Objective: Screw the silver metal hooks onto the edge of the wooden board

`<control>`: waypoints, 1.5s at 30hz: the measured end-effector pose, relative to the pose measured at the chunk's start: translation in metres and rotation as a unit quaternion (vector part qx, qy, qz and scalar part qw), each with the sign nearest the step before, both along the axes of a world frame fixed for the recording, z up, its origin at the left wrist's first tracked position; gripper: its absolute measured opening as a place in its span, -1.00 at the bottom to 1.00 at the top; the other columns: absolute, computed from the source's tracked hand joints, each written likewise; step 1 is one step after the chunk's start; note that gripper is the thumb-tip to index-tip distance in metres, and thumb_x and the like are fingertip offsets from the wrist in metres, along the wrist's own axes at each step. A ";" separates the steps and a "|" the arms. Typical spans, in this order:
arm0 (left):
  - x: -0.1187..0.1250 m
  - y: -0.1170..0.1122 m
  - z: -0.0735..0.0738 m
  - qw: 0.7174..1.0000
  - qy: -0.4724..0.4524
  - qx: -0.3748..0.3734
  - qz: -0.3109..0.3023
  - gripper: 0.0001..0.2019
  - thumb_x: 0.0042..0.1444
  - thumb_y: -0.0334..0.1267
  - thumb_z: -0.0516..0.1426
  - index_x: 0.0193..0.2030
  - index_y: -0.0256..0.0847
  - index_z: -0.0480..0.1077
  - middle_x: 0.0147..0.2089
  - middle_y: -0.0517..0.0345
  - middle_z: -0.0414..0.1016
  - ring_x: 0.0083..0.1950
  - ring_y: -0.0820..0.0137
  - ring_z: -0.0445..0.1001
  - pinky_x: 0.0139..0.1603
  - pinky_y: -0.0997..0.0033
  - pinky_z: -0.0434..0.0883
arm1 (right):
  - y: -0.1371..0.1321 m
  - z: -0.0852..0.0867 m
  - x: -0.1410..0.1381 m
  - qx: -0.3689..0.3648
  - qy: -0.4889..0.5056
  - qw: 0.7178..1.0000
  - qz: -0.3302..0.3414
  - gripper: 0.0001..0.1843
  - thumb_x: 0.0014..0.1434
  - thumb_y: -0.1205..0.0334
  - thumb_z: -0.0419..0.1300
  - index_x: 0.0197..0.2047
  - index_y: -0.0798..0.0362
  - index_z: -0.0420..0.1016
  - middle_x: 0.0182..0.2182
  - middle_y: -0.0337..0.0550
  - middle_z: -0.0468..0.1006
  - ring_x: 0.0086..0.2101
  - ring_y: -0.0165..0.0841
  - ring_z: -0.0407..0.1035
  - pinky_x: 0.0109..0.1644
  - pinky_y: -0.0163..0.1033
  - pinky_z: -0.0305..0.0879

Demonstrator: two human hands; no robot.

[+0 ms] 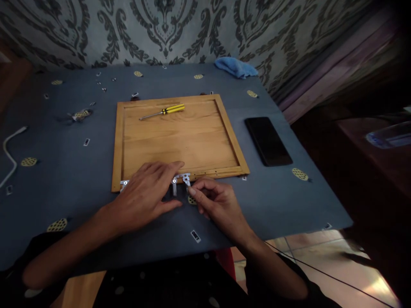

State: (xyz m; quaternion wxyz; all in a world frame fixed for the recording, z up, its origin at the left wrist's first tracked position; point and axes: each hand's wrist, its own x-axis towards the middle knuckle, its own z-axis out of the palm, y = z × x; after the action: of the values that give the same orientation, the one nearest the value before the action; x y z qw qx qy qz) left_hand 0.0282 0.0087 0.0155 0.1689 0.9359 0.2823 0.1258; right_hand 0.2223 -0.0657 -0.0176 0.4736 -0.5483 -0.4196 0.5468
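Observation:
A framed wooden panel (175,143) lies flat on the table. Metal hinges sit along its near edge: one (125,184) by the left corner, partly covered by my hand, and another (174,183) nearer the middle. My left hand (141,194) rests across that edge, fingers stretched and thumb apart, covering part of the frame. Beside it, my right hand (215,201) pinches the lower end of a further hinge (186,179), whose plate touches the frame. Small holes dot the frame just right of this hinge. On the panel's far part lies a yellow-and-black screwdriver (173,109).
A black phone (268,141) lies right of the panel, and a blue cloth (236,67) at the back. Small screws (104,90) are scattered at the far left, near a small plastic bag (80,114). A white cable (9,156) lies at the left edge.

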 end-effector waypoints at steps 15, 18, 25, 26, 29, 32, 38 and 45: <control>0.000 0.000 -0.002 1.000 -0.016 -0.003 0.010 -0.40 0.18 -0.24 0.30 0.27 -0.25 0.14 0.04 -0.04 0.54 0.03 0.13 0.52 0.04 0.12 0.46 | 0.001 -0.001 0.002 0.006 -0.010 0.999 0.043 -0.77 0.17 0.10 0.29 -0.44 0.03 0.46 -0.54 -0.37 0.35 -0.63 -0.58 0.21 -0.56 -0.35 0.15; 0.001 0.000 -0.003 1.000 -0.017 -0.001 0.010 -0.39 0.18 -0.23 0.31 0.26 -0.24 0.13 0.02 -0.02 0.55 0.01 0.14 0.53 0.03 0.12 0.46 | 0.001 0.000 0.002 0.009 -0.011 0.999 0.044 -0.77 0.18 0.10 0.28 -0.44 0.03 0.46 -0.55 -0.37 0.33 -0.63 -0.58 0.20 -0.55 -0.34 0.15; 0.003 -0.002 -0.002 1.000 -0.010 0.002 0.015 -0.42 0.21 -0.15 0.28 0.27 -0.20 0.13 0.05 -0.04 0.54 0.05 0.13 0.52 0.04 0.11 0.45 | 0.001 -0.001 0.002 0.011 -0.013 0.999 0.047 -0.73 0.18 0.06 0.28 -0.45 0.04 0.44 -0.54 -0.37 0.35 -0.64 -0.59 0.20 -0.57 -0.37 0.14; 0.004 -0.003 -0.002 1.000 -0.007 0.002 0.016 -0.42 0.22 -0.15 0.27 0.27 -0.19 0.13 0.06 -0.04 0.54 0.07 0.13 0.52 0.06 0.11 0.44 | 0.001 -0.002 0.002 0.011 -0.013 0.999 0.047 -0.73 0.18 0.06 0.28 -0.45 0.04 0.45 -0.54 -0.37 0.35 -0.64 -0.59 0.20 -0.57 -0.37 0.14; 0.008 -0.005 -0.001 1.000 -0.001 0.007 0.014 -0.41 0.21 -0.16 0.28 0.27 -0.19 0.13 0.09 -0.06 0.53 0.10 0.11 0.51 0.08 0.09 0.42 | 0.001 -0.002 0.002 0.006 -0.012 0.999 0.046 -0.74 0.18 0.06 0.28 -0.43 0.04 0.46 -0.54 -0.36 0.37 -0.64 -0.60 0.21 -0.58 -0.38 0.13; 0.012 -0.006 -0.002 1.000 -0.004 0.013 0.010 -0.43 0.23 -0.16 0.26 0.28 -0.22 0.13 0.07 -0.07 0.54 0.09 0.09 0.51 0.07 0.07 0.41 | 0.001 -0.001 0.002 0.004 -0.010 0.999 0.044 -0.75 0.16 0.07 0.30 -0.43 0.03 0.46 -0.56 -0.37 0.36 -0.65 -0.59 0.20 -0.59 -0.39 0.13; 0.016 -0.007 -0.007 1.000 -0.004 0.016 0.013 -0.40 0.20 -0.13 0.29 0.25 -0.24 0.13 0.06 -0.07 0.56 0.06 0.08 0.52 0.04 0.06 0.43 | 0.002 0.001 0.002 0.004 -0.012 0.999 0.046 -0.74 0.15 0.06 0.31 -0.46 0.03 0.47 -0.59 -0.38 0.34 -0.65 -0.58 0.19 -0.60 -0.39 0.13; 0.017 -0.007 -0.009 0.999 -0.018 0.024 0.026 -0.44 0.22 -0.19 0.27 0.25 -0.23 0.12 0.04 -0.05 0.56 0.03 0.11 0.53 0.03 0.07 0.43 | 0.002 0.001 0.001 0.008 -0.022 0.999 0.042 -0.75 0.17 0.10 0.30 -0.47 0.04 0.49 -0.53 -0.33 0.38 -0.63 -0.59 0.20 -0.59 -0.38 0.16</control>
State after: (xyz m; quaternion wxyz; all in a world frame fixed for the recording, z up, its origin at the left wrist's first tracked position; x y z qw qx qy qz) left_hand 0.0453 0.0019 0.0069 0.1482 0.9295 0.3006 0.1543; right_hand 0.2232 -0.0638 -0.0167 0.4453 -0.5387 -0.4566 0.5504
